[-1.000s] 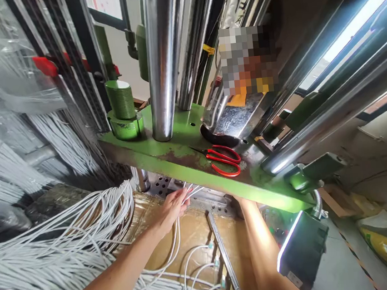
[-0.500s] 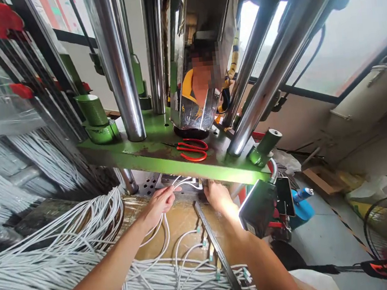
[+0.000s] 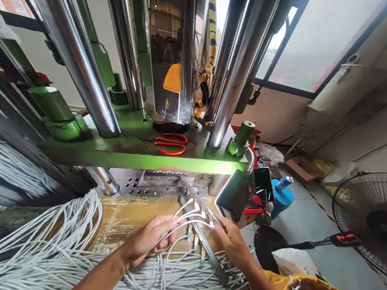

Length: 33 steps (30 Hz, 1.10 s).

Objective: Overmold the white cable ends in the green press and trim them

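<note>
Both drawn back from green plate [image 3: 147,165]: left hand [image 3: 159,237] pinching white cables [image 3: 191,222], plugs [image 3: 203,214] just right of it; right hand [image 3: 231,237] gripping metal bar [image 3: 202,202], pointing ahead.

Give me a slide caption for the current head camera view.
Left hand holds white cables, right hand a metal bar, before a green machine.

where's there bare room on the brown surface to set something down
The brown surface looks bare between the cable loops and the left hand. Crowded: the near side, under piled white cables, and around the right hand and metal bars.
</note>
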Tool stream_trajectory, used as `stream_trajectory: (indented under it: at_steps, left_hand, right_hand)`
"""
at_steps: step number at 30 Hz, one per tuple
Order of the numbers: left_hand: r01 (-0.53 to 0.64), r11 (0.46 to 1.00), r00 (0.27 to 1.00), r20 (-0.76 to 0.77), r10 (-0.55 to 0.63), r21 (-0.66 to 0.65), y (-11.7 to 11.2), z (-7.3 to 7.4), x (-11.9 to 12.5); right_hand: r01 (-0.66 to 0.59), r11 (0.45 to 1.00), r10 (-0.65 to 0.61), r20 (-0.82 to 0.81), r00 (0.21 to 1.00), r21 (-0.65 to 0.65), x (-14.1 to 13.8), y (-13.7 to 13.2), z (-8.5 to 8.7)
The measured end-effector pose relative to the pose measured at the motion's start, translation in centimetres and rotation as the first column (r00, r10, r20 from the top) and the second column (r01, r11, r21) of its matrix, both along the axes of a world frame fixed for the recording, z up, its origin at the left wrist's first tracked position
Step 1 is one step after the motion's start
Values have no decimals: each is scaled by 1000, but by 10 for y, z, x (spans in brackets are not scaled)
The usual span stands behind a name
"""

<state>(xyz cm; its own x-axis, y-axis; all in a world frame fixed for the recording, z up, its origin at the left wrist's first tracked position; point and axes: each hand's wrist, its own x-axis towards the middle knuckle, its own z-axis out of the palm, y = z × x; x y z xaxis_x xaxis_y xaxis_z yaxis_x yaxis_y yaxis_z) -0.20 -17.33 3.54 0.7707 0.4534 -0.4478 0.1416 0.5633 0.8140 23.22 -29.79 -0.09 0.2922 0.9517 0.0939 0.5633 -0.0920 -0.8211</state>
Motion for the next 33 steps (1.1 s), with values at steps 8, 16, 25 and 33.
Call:
stream_trajectory:
  at_steps: [8,16,25,33]
  left_hand:
    - [12,1000,999,-45,-13,-7,-1,-4,5]
    - [22,1000,998,-67,-21,14,0,-3,7]
    - [57,998,998,-36,-56,18,1,0,6]
    - [66,994,997,-31,-64,89,0,1,8]
  right_hand:
    - [-30,999,27,-135,991,-16,-3,-9,3]
    - [23,999,-26,-95,995,-35,-1,-9,-6]
    - [34,999,-35,-23,999,-35,-1,-11,-8]
    - [20,999,-21,-35,999,-29,-2,-14,-5]
